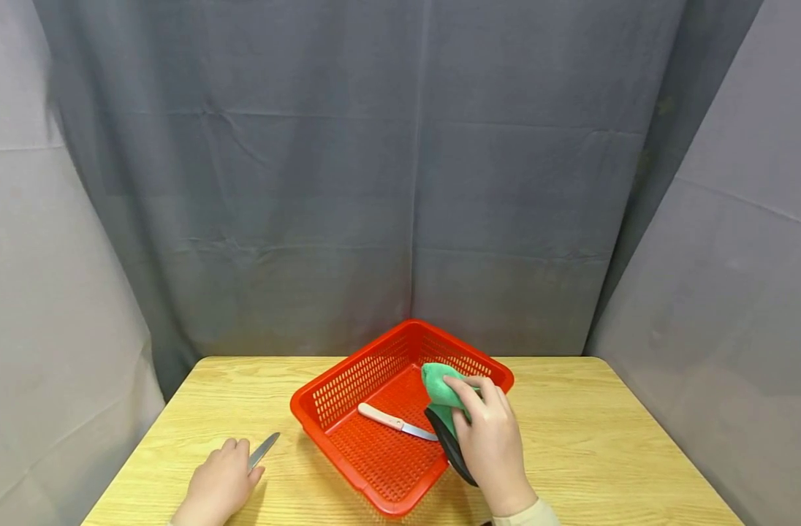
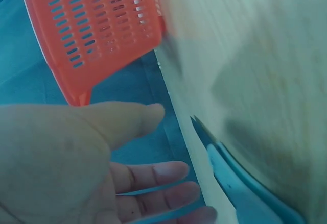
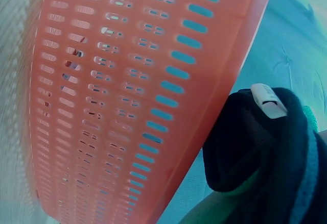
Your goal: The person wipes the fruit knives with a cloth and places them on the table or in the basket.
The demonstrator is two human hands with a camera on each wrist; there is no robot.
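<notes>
My left hand (image 1: 219, 478) hovers low at the table's front left, fingers apart and relaxed in the left wrist view. Beside it on the table is a knife (image 1: 264, 449), whose pale handle (image 2: 240, 183) shows in the left wrist view; the hand does not grip it. Over the right side of a red plastic basket (image 1: 387, 471), my right hand (image 1: 495, 438) pinches a green cloth item (image 1: 441, 383) with a black part. In the right wrist view its black fabric (image 3: 245, 142) carries a white tag. Another knife with a pale handle (image 1: 381, 416) lies inside the basket.
The basket stands at an angle on a light wood table (image 1: 611, 446), with slotted walls. Grey curtains (image 1: 308, 183) hang behind the table, and paler cloth (image 1: 736, 292) hangs at both sides.
</notes>
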